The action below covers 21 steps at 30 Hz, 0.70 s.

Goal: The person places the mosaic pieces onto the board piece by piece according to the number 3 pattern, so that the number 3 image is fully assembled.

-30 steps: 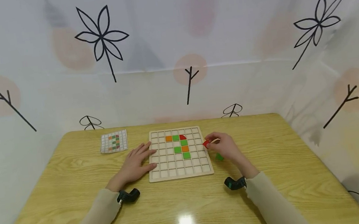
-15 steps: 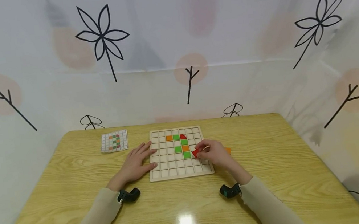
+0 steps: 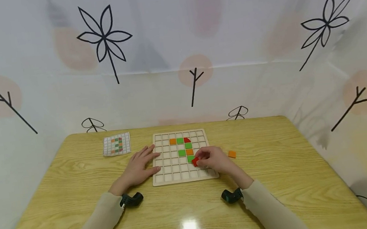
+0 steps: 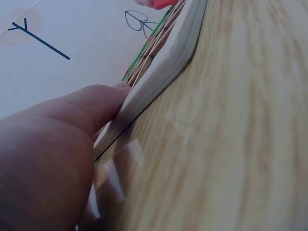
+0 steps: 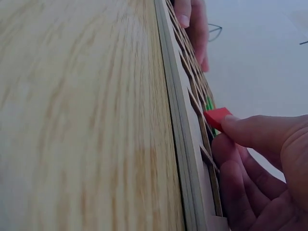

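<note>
A wooden grid board (image 3: 168, 177) lies on the table with orange, green and red tiles set in some of its squares. My right hand (image 3: 215, 159) pinches a red tile (image 3: 195, 161) between thumb and fingers, tilted low over the board beside the lowest green tile (image 3: 190, 159). In the right wrist view the red tile (image 5: 219, 117) shows at the thumb tip, and its far part is hidden by the fingers. My left hand (image 3: 138, 167) rests with spread fingers on the board's left edge; its thumb (image 4: 96, 106) lies on the rim in the left wrist view.
A loose orange tile (image 3: 232, 154) lies on the table right of the board. At the back left is a paper card (image 3: 116, 144) printed with a coloured grid pattern. A patterned cloth wall (image 3: 154, 95) stands behind the table.
My right hand has carried the red tile leftward and nearer, from the board's right edge to beside the lowest green tile. The orange tile has come into view. My left hand stays put.
</note>
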### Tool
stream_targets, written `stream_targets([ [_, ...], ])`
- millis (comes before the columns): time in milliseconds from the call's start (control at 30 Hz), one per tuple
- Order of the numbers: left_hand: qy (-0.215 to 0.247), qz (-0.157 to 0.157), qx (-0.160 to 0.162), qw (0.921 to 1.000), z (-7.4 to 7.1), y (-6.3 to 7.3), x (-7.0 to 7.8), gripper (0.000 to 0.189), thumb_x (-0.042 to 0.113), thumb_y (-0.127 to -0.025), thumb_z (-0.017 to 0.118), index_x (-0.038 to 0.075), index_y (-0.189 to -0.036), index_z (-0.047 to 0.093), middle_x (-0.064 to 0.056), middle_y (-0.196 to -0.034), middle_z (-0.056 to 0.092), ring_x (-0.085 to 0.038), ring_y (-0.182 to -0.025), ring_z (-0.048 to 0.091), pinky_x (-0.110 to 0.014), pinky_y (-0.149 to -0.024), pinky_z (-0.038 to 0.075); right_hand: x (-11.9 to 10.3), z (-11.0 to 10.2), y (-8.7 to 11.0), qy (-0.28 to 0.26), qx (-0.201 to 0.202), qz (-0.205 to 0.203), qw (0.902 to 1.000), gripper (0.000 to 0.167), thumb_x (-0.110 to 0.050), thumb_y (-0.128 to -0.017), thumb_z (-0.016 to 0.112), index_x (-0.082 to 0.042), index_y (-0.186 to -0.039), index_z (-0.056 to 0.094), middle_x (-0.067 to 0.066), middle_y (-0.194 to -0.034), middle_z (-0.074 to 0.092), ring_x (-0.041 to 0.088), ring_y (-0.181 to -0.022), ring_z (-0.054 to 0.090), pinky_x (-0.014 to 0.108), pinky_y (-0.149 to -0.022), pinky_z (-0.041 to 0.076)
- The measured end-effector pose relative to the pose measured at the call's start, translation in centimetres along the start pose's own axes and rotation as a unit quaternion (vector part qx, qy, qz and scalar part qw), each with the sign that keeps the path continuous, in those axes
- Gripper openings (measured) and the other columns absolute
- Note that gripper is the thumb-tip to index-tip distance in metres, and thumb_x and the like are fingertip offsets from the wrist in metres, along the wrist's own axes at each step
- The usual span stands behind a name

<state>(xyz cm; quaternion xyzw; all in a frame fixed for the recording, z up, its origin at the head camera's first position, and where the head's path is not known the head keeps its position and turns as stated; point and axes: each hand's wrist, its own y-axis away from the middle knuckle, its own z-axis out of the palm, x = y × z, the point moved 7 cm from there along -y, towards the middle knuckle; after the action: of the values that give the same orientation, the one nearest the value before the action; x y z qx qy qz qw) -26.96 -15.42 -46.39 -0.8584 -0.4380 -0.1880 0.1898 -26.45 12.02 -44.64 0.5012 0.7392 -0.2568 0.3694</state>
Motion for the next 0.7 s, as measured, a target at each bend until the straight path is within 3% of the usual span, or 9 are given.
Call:
stream_targets([
  [267, 0.002, -0.001, 0.002, 1.0, 0.1, 0.0, 0.0, 0.058, 0.048, -0.098, 0.06, 0.017, -0.147, 0.052, -0.007, -0.164, 0.023, -0.033, -0.151, 0.014, -0.065, -0.114, 0.011, 0.2, 0.7, -0.2, 0.014, -0.025, -0.031, 0.9991, 0.007, -0.013, -0.089, 0.075, -0.012, -0.096, 0.074, -0.003, -0.083, 0.062, 0.015, -0.074, 0.056, 0.03, -0.068, 0.047],
  [700, 0.007, -0.002, 0.003, 1.0, 0.0, 0.0, 0.2, 0.058, 0.046, -0.098, 0.06, 0.016, -0.147, 0.052, -0.009, -0.164, 0.023, -0.035, -0.15, 0.014, -0.066, -0.113, 0.01, 0.0, 1.1, -0.4, 0.034, -0.027, -0.029, 0.9986, 0.005, -0.011, -0.09, 0.075, -0.013, -0.094, 0.075, -0.004, -0.081, 0.06, 0.015, -0.071, 0.055, 0.031, -0.066, 0.047],
])
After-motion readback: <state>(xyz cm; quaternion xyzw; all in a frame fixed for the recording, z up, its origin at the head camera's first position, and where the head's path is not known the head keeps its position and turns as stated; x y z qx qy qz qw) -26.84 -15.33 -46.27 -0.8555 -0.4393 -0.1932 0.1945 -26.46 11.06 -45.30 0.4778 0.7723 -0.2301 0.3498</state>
